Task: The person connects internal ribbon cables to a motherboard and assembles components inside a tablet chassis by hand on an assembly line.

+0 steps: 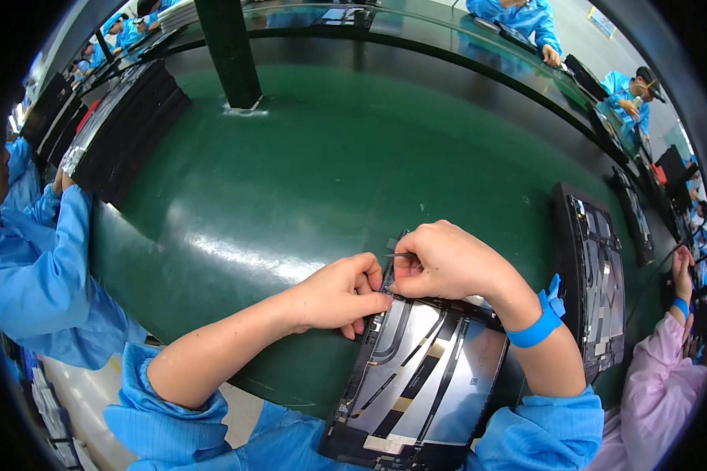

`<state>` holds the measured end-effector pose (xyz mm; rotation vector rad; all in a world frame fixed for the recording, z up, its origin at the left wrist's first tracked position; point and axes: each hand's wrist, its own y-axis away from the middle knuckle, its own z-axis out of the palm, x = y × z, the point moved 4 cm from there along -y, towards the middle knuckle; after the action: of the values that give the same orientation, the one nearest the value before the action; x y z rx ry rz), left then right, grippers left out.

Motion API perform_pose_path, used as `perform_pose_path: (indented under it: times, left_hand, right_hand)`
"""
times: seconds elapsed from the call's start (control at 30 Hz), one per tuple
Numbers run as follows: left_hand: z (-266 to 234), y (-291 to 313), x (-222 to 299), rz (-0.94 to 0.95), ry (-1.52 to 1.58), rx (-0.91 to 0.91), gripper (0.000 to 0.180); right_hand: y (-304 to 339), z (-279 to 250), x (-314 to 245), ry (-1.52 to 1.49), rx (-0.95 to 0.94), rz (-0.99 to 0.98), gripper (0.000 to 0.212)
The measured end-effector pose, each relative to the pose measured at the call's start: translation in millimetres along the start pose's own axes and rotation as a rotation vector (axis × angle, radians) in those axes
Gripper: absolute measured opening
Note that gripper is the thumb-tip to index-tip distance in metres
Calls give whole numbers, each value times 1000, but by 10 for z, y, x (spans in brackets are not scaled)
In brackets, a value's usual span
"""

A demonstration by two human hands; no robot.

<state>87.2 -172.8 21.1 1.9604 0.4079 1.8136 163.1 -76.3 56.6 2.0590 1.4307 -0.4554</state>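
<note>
An opened tablet (420,377) lies tilted in front of me, with its silver inside, dark flat cables and black frame showing. My left hand (342,294) is closed at the upper left edge of the tablet, thumb and fingers pinching there. Over the top end of the tablet, my right hand (448,263) is closed in a pinch. A thin dark pointed metal tool (401,254) pokes out of its fingers to the left; the rest of the tool is hidden in the hand. A blue wristband (538,323) circles my right wrist.
The table has a green top (306,157). A stack of black trays (126,129) stands at the far left, beside a person in blue (43,267). Another opened tablet in a black tray (593,275) stands right. A post (232,55) rises at the back. A pink sleeve (660,385) shows at right.
</note>
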Motion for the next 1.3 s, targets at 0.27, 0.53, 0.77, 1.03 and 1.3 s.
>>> perform_pose_path:
  times: [0.27,0.53,0.77,1.03,1.3]
  left_hand:
    - [-3,-21,7,-31,32,26,20]
    - [7,-52,41,-68,40,25,18]
    - [-11,-39,26,-102,15,-9,17]
    - [-24,-54,13,-32,42,-23,19]
    - [-20,-38,35,-20,37,-19,20]
  right_hand:
    - [-8,-9,-1,19,-22,-25,16]
    - [138,-123,-73,150,96,-43,22]
    - [488,-185,-274,54,120,-174,11]
    - [561,210,-341,386,290,-393,9]
    - [469,285,-178,38,332,-515,13]
